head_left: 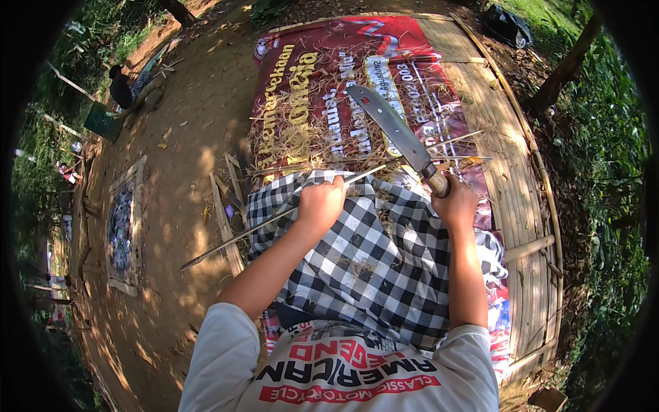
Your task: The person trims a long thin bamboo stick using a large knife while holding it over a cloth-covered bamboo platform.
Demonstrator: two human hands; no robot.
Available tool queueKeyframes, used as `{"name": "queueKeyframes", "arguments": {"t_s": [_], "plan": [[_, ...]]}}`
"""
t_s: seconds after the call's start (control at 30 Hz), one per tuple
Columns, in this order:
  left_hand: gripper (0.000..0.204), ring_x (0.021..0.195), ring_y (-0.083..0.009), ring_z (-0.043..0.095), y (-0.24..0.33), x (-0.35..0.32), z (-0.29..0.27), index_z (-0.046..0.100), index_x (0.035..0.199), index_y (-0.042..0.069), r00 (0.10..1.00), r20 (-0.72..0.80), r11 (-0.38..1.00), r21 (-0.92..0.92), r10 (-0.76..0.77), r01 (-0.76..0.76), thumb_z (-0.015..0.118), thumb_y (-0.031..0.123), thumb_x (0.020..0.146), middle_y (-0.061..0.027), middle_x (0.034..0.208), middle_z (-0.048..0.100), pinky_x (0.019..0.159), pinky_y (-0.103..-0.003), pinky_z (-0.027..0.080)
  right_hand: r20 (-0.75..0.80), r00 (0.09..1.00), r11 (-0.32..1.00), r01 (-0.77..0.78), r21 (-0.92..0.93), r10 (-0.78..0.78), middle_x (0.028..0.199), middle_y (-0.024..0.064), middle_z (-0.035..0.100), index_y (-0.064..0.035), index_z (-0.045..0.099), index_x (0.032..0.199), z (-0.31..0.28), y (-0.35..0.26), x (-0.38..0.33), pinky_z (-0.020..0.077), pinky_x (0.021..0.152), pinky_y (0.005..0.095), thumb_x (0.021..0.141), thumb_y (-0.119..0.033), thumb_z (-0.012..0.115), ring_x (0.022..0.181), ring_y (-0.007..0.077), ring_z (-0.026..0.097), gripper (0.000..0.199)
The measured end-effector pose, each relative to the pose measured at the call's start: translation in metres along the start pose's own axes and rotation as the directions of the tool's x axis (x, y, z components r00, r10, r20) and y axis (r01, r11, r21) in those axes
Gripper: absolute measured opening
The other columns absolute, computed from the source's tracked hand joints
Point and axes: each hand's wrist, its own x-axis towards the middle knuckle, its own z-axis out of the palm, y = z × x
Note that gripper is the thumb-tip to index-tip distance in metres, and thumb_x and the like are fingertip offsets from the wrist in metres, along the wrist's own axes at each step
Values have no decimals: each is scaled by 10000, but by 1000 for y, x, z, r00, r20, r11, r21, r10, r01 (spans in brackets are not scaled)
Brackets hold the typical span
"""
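My right hand [456, 203] is wrapped round the wooden handle of a machete [392, 126], whose broad dark blade points up and to the left, away from me. My left hand [322, 204] is closed round a long thin bamboo strip [240, 236], which slants from the lower left toward the upper right. Beyond the left hand, the strip runs up to the machete near the base of its blade; I cannot tell whether they touch. A black-and-white checked cloth [374, 237] covers my lap beneath both hands.
A red printed banner [274, 110] strewn with thin shavings [329, 123] lies ahead on a slatted bamboo platform [518, 178]. Bamboo pieces [226, 220] lean at its left edge. On the dirt ground stand a wooden frame [139, 206] and, farther back, a seated person [120, 88].
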Motion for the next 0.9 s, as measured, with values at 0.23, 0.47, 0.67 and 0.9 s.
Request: {"name": "queueKeyframes", "arguments": {"t_s": [0.23,0.47,0.67,0.9], "plan": [[248,501,-275,621,-10,-16,-7,567,802,81,999,28,999,-11,-45,45,554,297,925,-102,593,616,455,-399,474,39,999,999,-35,-20,35,776,171,671,-70,655,910,4,3,1,510,704,464,683,-245,687,771,368,654,288],[337,548,-345,615,-44,-71,-23,569,754,66,975,126,965,-167,-184,204,549,352,931,-124,610,609,503,-441,471,112,988,990,-115,79,106,823,215,671,-36,658,983,-4,-7,-1,504,722,472,666,-223,677,807,377,653,369],[417,608,-404,596,-63,-134,-28,585,697,28,889,279,864,-256,-364,434,532,362,941,-188,621,599,555,-487,447,179,977,874,-185,449,115,653,146,620,26,642,892,2,4,1,470,577,370,708,-203,706,611,250,622,301],[498,626,-449,572,-72,-151,-2,593,650,-15,821,349,731,-383,-452,565,516,375,950,-245,616,567,567,-499,429,490,869,454,-465,760,69,647,46,601,3,594,787,3,-12,-6,454,536,279,809,-157,719,569,113,566,203]]}}
